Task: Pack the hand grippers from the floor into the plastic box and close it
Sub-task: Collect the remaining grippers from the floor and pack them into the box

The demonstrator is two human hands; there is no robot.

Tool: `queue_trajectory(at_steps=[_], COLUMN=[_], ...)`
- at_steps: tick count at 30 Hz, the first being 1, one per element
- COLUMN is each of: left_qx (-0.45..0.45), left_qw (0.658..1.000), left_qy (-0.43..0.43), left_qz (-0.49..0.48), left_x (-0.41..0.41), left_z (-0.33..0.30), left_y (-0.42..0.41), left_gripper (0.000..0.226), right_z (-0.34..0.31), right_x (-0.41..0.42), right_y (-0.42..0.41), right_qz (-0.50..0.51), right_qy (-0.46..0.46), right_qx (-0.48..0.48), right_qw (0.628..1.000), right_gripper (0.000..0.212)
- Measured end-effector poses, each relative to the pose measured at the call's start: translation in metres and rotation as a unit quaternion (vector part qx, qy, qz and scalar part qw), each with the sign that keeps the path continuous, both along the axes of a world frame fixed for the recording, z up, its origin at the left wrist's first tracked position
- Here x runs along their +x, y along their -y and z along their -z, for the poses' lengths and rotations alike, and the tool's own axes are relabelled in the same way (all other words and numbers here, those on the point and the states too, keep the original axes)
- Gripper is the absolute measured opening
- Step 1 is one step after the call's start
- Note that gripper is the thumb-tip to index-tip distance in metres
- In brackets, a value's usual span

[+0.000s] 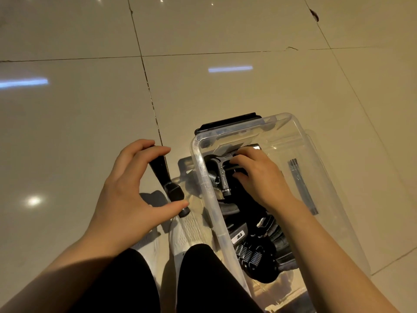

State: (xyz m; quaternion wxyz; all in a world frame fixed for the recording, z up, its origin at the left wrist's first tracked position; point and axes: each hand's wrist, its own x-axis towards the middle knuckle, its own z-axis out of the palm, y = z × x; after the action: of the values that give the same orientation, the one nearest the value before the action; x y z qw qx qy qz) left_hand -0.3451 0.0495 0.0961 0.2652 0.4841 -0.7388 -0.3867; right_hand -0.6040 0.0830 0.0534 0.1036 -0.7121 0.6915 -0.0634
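Note:
A clear plastic box [199, 163] stands open on the tiled floor at the lower right. Several black hand grippers [255, 240] with steel springs lie piled inside it. My right hand [259, 177] reaches into the box and holds one hand gripper [222, 175] near the far end. My left hand [128, 190] is outside the box to its left and pinches another black hand gripper [168, 179] between fingers and thumb, lifted above the floor. A black lid [228, 123] lies just behind the box.
My two white shoes [180, 236] and black trouser legs sit at the bottom centre, close to the box's left wall. Glossy beige floor tiles [79, 120] with dark grout lines spread to the left and beyond. A black latch strip [302, 186] shows on the box's right wall.

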Motion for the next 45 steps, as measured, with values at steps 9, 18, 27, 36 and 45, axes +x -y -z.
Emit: queue_trajectory(at_steps=[9,18,27,36,45], left_qx=[-0.047,0.113,0.271,0.395,0.161], left_qw=[0.997,0.932,0.855,0.855,0.986], left_qy=[-0.061,-0.257,-0.364,-0.304,-0.047], left_qz=[-0.021,-0.230,-0.249,-0.143,0.024], left_x=[-0.007,-0.002,-0.024,-0.056,-0.050], left_z=[-0.021,-0.040,-0.055,-0.047,-0.036], left_y=[0.001,0.013,0.001,-0.027,-0.044], left_gripper=[0.076,0.063,0.055,0.080,0.058], right_z=[-0.051,-0.083,-0.105,-0.110,-0.121], right_x=[0.036,0.086,0.090,0.053,0.008], right_y=[-0.038,-0.048,-0.035,-0.030,-0.055], right_qz=[0.152,0.080,0.168,0.243,0.275], right_qy=[0.305,0.391,0.337,0.255,0.236], right_qx=[-0.032,-0.132,-0.244,-0.314,-0.195], right_qw=[0.940,0.907,0.894,0.882,0.911], right_gripper=[0.029,0.022,0.018,0.017,0.010])
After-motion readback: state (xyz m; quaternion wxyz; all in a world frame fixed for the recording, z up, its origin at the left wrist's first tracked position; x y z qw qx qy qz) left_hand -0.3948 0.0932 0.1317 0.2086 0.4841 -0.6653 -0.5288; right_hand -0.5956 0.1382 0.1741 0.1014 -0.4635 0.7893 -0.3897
